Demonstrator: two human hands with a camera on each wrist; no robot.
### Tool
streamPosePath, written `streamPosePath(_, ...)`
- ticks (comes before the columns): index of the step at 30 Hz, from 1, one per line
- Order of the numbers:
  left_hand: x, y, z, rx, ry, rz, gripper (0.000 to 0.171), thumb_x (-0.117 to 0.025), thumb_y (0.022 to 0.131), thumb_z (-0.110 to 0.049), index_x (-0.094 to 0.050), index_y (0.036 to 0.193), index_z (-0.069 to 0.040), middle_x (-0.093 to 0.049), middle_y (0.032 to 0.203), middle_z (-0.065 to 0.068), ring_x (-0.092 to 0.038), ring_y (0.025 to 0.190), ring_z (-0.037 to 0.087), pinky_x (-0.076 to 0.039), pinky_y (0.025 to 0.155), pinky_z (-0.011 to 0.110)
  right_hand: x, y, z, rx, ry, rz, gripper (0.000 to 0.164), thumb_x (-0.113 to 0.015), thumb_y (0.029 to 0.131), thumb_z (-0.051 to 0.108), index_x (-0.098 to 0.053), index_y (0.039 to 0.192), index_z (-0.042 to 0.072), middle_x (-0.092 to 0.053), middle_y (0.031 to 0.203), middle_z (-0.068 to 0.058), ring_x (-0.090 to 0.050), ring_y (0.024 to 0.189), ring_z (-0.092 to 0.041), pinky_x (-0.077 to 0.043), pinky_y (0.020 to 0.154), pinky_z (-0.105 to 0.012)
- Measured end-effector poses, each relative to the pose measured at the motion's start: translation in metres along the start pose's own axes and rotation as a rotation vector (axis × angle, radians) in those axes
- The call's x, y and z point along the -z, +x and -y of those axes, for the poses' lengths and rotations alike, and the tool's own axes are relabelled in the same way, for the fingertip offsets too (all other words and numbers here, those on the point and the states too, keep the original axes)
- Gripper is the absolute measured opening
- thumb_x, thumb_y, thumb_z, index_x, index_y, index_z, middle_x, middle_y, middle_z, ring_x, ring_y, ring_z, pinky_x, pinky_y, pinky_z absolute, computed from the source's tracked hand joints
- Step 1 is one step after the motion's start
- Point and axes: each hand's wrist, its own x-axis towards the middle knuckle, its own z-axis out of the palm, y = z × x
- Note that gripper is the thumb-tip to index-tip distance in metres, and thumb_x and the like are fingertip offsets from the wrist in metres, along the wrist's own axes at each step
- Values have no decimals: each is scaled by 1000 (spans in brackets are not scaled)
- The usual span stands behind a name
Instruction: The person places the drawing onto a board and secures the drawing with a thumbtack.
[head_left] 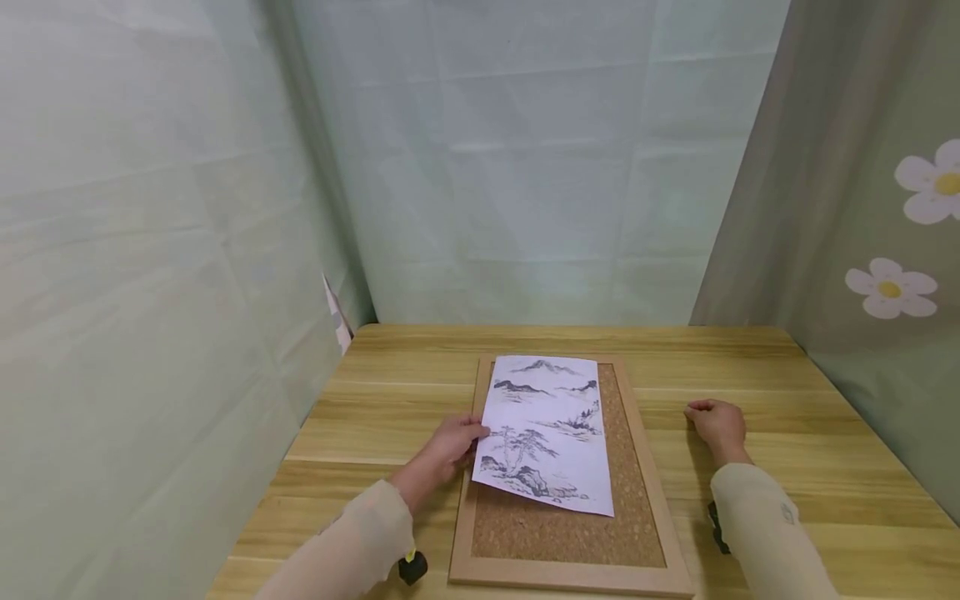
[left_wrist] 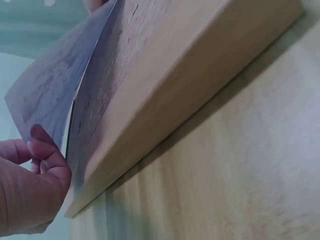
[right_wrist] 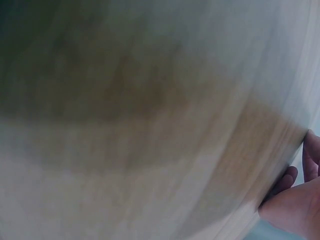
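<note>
Left hand [head_left: 450, 440]: pinches a printed landscape sheet [head_left: 551, 454] by its left edge, in a narrow grip. Sheet: lies over a wood-framed corkboard [head_left: 570, 537], overlaps its left side, stands partly raised off it, leaves cork visible at right and below. Board: rests flat on the worktop [head_left: 810, 433]. Right hand [head_left: 720, 429]: bends at the worktop, right of the board and apart from it; cannot tell whether holding anything in that grip.
</note>
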Motion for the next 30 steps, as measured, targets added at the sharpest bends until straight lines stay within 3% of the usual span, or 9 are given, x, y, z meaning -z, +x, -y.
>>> streamPosePath(18, 14, 13, 4, 32, 54, 116, 5, -62, 93, 1, -58, 95, 1, -58, 76, 2, -53, 65, 11, -46, 55, 19, -22, 8, 2, -10, 26, -74, 27, -59, 96, 13, -68, 107, -11, -64, 111, -29, -54, 108, -48, -39, 93, -55)
streamPosePath(30, 16, 17, 1, 22, 86, 155, 9, -62, 94, -1, -59, 100, 5, -58, 75, 1, -53, 64, 10, -47, 54, 19, -28, 19, 8, -5, 25, -72, 27, -60, 96, 13, -68, 104, -11, -65, 108, -29, -55, 105, -48, -40, 92, -54)
